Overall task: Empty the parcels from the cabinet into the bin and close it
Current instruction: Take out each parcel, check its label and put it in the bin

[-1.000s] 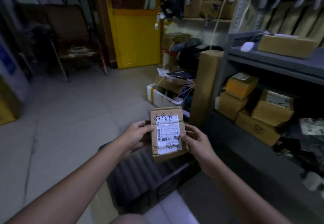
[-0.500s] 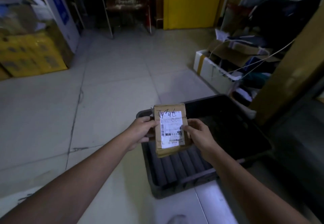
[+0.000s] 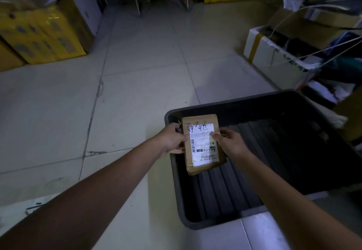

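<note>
My left hand and right hand pinch the cardboard parcel's side edges above the black bin's open left corner, lower right of frame.

Labelled brown parcel above black bin

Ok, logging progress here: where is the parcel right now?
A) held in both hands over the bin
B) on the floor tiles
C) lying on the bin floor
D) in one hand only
A: the left hand and right hand both grip the parcel by its sides over the open bin.
</note>
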A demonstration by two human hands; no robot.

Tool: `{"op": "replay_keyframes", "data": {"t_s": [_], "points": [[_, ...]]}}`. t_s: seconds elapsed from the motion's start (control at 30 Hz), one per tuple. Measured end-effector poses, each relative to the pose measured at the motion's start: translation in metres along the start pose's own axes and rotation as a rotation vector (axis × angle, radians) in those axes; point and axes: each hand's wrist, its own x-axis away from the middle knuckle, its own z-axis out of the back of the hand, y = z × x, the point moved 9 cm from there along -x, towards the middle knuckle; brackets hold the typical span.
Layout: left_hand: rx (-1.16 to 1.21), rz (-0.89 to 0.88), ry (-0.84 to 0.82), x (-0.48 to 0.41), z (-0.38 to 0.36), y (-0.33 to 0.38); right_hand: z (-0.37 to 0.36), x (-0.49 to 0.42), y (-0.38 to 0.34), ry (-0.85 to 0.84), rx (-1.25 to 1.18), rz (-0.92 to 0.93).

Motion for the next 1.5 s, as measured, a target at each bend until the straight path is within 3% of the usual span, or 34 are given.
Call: {"op": "replay_keyframes", "data": {"t_s": [0.43,0.83,1.07,1.5], "points": [[-0.193,0.054,0.125,-0.063,-0.004,0.0,-0.02,-0.062,0.033,-0.005,-0.002,-0.048],[-0.276,0.064,0.085,-0.088,0.025,0.005,-0.048,-0.074,0.04,0.015,-0.095,0.018],[-0.66,0.045,0.303,-0.103,0.031,-0.005,-0.054,-0.098,0.042,-0.015,-0.011,0.015],[-0.464,0.233,0.201,-0.138,0.02,-0.035,-0.064,-0.131,0.078,-0.044,0.071,-0.034]]}}
